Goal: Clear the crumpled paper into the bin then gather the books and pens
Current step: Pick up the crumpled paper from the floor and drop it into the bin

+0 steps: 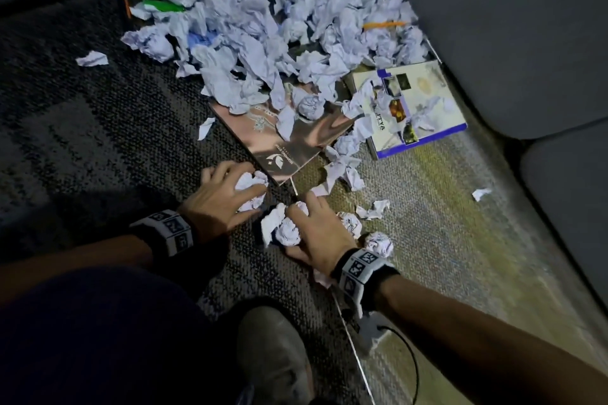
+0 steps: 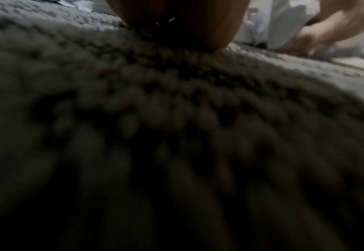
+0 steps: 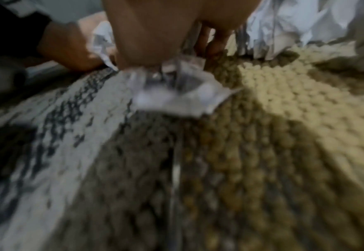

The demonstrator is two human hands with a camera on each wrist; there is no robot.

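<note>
A big heap of crumpled paper point(image 1: 263, 10) covers the carpet at the top of the head view. It partly covers a pink book point(image 1: 296, 141) and a white-and-blue book point(image 1: 424, 108). A green pen point(image 1: 163, 5) and an orange pen point(image 1: 383, 24) poke out of the heap. My left hand point(image 1: 238, 189) curls round a paper ball point(image 1: 251, 182) at the pink book's near corner. My right hand point(image 1: 301, 228) grips a clump of paper balls point(image 1: 286, 233) just to its right. Both wrist views are blurred, showing palms low on the carpet; a paper scrap point(image 3: 176, 91) lies under my right palm.
Loose paper balls point(image 1: 378, 243) and scraps point(image 1: 373, 209) lie around my right hand. Grey cushions point(image 1: 526, 43) border the carpet on the right. My shoe point(image 1: 273, 348) and a black cable point(image 1: 408, 358) are near the bottom. No bin is in view.
</note>
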